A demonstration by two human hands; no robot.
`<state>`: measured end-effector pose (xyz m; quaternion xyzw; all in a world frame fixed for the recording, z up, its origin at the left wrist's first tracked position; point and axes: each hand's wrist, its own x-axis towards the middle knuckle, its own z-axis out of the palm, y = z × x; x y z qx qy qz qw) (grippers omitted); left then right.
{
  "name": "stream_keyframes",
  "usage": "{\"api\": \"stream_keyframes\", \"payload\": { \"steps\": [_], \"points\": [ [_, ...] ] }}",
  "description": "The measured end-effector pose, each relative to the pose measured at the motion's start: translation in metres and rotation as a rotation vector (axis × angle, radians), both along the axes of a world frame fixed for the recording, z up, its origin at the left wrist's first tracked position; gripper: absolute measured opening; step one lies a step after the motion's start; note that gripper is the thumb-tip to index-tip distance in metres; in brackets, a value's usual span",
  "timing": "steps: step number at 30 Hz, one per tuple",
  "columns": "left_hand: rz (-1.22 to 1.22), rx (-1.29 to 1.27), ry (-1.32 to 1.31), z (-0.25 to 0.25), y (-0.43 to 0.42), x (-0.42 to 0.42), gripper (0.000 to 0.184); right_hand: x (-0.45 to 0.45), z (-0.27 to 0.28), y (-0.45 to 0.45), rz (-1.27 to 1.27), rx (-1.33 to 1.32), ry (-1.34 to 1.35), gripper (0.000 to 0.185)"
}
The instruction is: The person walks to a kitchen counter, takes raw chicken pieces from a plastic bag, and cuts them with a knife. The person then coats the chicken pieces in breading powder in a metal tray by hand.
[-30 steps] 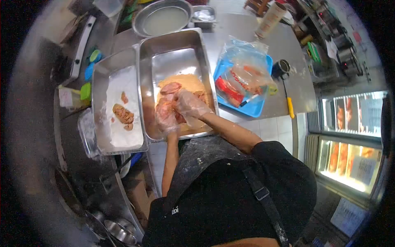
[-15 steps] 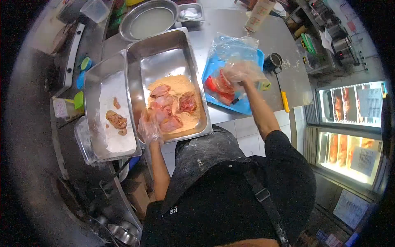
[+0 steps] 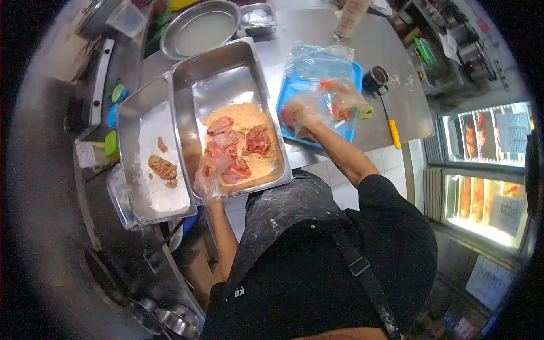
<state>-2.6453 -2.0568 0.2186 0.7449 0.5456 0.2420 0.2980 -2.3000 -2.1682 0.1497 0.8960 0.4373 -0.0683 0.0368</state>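
Note:
My left hand (image 3: 209, 182), in a loose clear plastic glove, is at the near left edge of the deep steel pan (image 3: 262, 68). Its fingers meet the raw chicken pieces (image 3: 222, 154) lying on orange-tan breading (image 3: 266, 164); the glove and meat hide how they are bent. A darker red piece of raw meat (image 3: 258, 140) lies to their right. My right hand (image 3: 306, 113), also gloved, is closed on a reddish piece of raw meat (image 3: 287, 117) at the left side of the blue tray (image 3: 357, 76). A clear plastic bag (image 3: 323, 62) with more meat lies in that tray.
Left of the pan, another steel pan (image 3: 127, 113) holds white flour with brownish meat bits (image 3: 162, 168). Behind stand a round metal bowl (image 3: 164, 42) and a small steel container (image 3: 258, 25). A dark metal cup (image 3: 375, 76) and a yellow-handled tool (image 3: 394, 134) lie right.
My right hand has moved left across the blue tray, from the bag to the meat at its left side. My left hand has drawn slightly toward me at the pan's edge.

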Motion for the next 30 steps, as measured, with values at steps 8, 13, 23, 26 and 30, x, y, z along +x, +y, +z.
{"api": "stream_keyframes", "payload": {
  "steps": [8, 13, 23, 26, 30],
  "points": [
    [-0.007, 0.071, -0.21, -0.018, 0.007, -0.009, 0.031, 0.062, -0.003, -0.055, -0.064, 0.674, 0.684, 0.023],
    [0.041, -0.101, -0.172, 0.016, -0.002, 0.003, 0.026, 0.104, 0.014, -0.07, 0.289, 0.378, 0.591, 0.026],
    [-0.055, -0.745, -0.831, 0.042, -0.025, 0.07, 0.038, -0.063, 0.229, -0.019, 0.051, 0.936, 1.629, 0.038],
    [-0.324, -0.8, -0.859, 0.048, -0.026, 0.085, 0.037, -0.103, 0.217, 0.012, 0.197, 0.856, 1.64, 0.037],
    [-0.402, -0.805, -0.89, 0.063, -0.016, 0.069, 0.039, -0.112, 0.168, 0.027, 0.168, 0.806, 1.684, 0.037]
  ]
}}
